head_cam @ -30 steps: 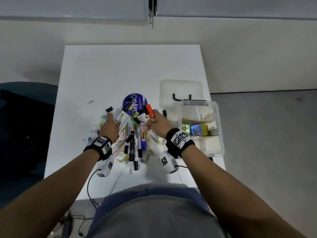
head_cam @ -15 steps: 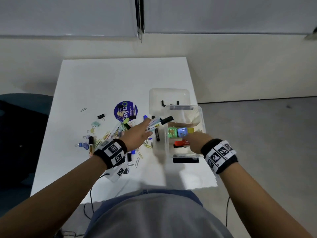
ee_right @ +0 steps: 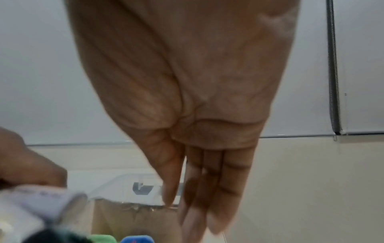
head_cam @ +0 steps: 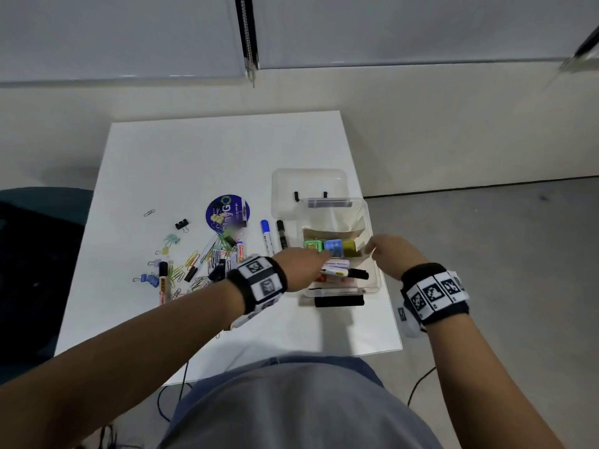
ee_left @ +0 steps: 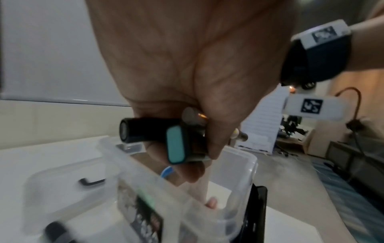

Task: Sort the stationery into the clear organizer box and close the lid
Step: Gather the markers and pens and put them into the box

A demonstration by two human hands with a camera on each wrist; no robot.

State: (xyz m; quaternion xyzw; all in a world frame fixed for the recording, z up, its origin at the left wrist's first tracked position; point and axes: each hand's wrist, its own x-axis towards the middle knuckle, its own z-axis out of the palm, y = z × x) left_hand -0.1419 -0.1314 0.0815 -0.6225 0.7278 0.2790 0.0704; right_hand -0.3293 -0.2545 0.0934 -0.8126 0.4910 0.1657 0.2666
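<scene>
The clear organizer box (head_cam: 372, 218) stands open at the table's right edge, its lid (head_cam: 308, 183) lying flat behind it. My left hand (head_cam: 319, 265) reaches into the front compartment and grips a bundle of markers (head_cam: 343, 272). In the left wrist view their black and teal ends (ee_left: 175, 146) stick out of the left hand (ee_left: 197, 148) just above the box rim (ee_left: 239, 157). My right hand (head_cam: 372, 251) hovers over the box's right wall; the right wrist view shows its fingers (ee_right: 224, 189) straight and holding nothing. A red marker (head_cam: 321, 279) lies in the front compartment.
Small green (head_cam: 312, 245), blue (head_cam: 334, 247) and yellow (head_cam: 349, 246) items fill a middle compartment. Left of the box lie a blue marker (head_cam: 266, 233), a black marker (head_cam: 281, 233), a round purple disc (head_cam: 227, 210) and a scatter of paper clips (head_cam: 191, 260), binder clips and pens.
My left hand carried the markers from above the pile rightward and down into the box. My right hand let go of the red marker in the box and drew back to its right wall.
</scene>
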